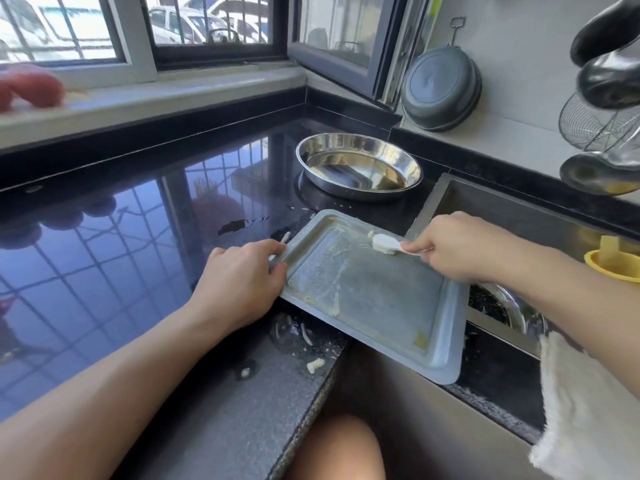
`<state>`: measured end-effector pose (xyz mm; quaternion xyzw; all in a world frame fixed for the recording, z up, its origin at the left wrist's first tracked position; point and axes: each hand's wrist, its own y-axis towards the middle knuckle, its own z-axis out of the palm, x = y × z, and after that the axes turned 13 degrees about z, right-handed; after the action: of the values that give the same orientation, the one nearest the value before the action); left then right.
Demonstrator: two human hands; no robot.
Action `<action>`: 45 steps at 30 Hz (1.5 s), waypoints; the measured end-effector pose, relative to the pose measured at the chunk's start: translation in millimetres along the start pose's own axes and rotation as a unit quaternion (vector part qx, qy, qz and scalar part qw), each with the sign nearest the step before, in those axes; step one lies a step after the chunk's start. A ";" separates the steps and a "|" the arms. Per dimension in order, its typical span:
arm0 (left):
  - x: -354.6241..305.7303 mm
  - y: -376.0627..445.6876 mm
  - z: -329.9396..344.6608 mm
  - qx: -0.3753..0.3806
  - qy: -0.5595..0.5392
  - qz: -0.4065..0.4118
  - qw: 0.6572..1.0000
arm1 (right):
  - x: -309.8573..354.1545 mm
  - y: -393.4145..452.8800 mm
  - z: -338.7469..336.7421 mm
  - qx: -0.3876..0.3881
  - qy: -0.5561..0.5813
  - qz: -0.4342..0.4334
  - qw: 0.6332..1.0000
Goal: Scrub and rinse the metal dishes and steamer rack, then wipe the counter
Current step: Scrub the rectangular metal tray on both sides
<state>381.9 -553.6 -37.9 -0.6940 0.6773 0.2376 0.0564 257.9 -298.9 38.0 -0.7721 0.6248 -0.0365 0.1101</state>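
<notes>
Rectangular grey metal tray (374,299) at frame centre, tilted, half on the black worktop (138,237), half jutting over the sink (519,216) at 3 o'clock. Yellowish residue smeared along its raised inner border and near the lower right corner. Left hand (239,282) at 9 o'clock of the tray, fingers (277,271) curled round the tray's left rim, thumb on top. Right hand (460,247) at 2 o'clock of the tray, fingertips pinching the handle of a small white spatula (388,243), its blade touching the tray's upper inner edge with pale paste stuck under it. Oval steel dish (358,166) at 12 o'clock of the tray, on the worktop, well apart, a film of liquid inside. Pale scraps (313,365) scattered on the worktop edge at 7 o'clock of the tray. Round steel bowl (509,306) down in the sink, partly hidden by the tray. Yellow cup (613,268) at the right edge of the sink. White cloth (588,403) draped over the sink's front rim at 4 o'clock. Grey pan (441,88) and wire strainer (595,123) hanging on the wall at 1 o'clock
</notes>
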 end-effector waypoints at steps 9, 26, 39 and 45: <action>-1.3 -0.8 1.6 -0.002 0.007 0.001 1.000 | 30.3 -8.9 9.5 0.082 0.079 -0.080 0.990; 2.8 1.6 5.1 -0.002 0.014 0.006 1.000 | 23.2 -10.1 -13.1 -0.008 -0.009 0.056 0.998; 5.4 1.7 6.1 -0.010 0.014 0.012 1.000 | 63.3 11.9 4.0 0.012 0.119 -0.032 0.992; 2.4 -0.7 9.1 -0.020 0.050 0.013 0.998 | 74.3 -38.1 23.1 0.018 0.054 -0.135 0.989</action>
<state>380.3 -552.0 -47.1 -0.6973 0.6831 0.2169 0.0062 314.9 -360.9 17.7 -0.8439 0.5195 -0.1042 0.0846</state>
